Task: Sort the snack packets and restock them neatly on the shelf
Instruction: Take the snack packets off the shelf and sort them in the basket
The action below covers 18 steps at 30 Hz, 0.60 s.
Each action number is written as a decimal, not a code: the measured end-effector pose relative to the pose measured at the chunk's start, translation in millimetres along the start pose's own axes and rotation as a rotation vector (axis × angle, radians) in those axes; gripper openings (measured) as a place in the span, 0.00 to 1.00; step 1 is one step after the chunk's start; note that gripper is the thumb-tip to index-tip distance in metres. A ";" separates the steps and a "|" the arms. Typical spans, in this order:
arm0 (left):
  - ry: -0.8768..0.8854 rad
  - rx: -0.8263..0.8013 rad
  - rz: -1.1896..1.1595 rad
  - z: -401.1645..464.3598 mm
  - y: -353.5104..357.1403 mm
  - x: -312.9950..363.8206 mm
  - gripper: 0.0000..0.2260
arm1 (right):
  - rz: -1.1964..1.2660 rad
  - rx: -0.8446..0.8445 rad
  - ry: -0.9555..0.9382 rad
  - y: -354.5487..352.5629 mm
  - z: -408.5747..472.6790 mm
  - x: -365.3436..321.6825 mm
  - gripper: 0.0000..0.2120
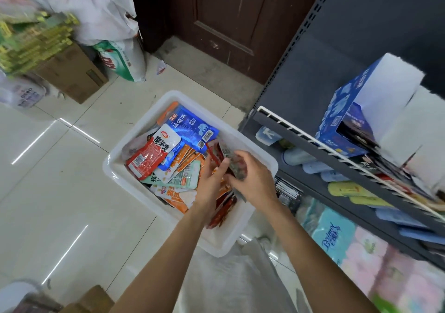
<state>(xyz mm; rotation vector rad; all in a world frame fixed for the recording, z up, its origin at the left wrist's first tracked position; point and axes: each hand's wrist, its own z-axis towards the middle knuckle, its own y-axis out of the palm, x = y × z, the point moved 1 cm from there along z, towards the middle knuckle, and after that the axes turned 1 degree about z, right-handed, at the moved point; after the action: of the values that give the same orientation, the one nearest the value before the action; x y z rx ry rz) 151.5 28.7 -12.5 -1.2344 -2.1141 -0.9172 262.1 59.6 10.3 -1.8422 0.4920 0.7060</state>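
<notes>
On the floor beside the shelving: a white plastic bin [168,206] sits on the tiles, heaped with snack packets [173,163].
Surroundings: a cardboard box [72,76] under yellow-green packs, and a green-and-white sack [122,60], stand well apart at upper left; a dark wooden door [231,19] closes the far side.
Obstruction: the dark metal shelf [313,91] rises just right of the bin, a white wire rail [313,141] running along its edge.
Materials: glossy foil packets in red, orange, blue and pale green, flat and rectangular; a blue carton [346,120] on the shelf; soft tissue packs [337,238] lower down.
Left hand [212,182]: reaches into the bin, fingertips on a dark red packet [237,166].
Right hand [252,180]: fingers curled, grasping that same packet above the bin's right side.
Surface: shiny cream floor tiles [60,192] with light streaks.
</notes>
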 end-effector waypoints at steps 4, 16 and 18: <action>0.021 -0.085 -0.112 -10.3 -2.0 10.2 0.15 | 0.259 -0.036 0.006 -9.6 -5.3 2.6 0.27; 0.075 -0.022 -0.005 -35.1 -4.8 27.3 0.08 | 0.759 0.226 0.338 -17.0 -28.2 1.4 0.36; 0.115 -0.019 0.028 -37.5 -6.1 30.6 0.08 | 0.794 0.257 0.349 -18.1 -31.2 2.2 0.37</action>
<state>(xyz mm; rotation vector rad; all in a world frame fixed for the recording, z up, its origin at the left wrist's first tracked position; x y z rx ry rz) 136.0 14.2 31.5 -1.1882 -1.9977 -0.9743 282.6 37.0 29.8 -1.4995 1.5186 0.7814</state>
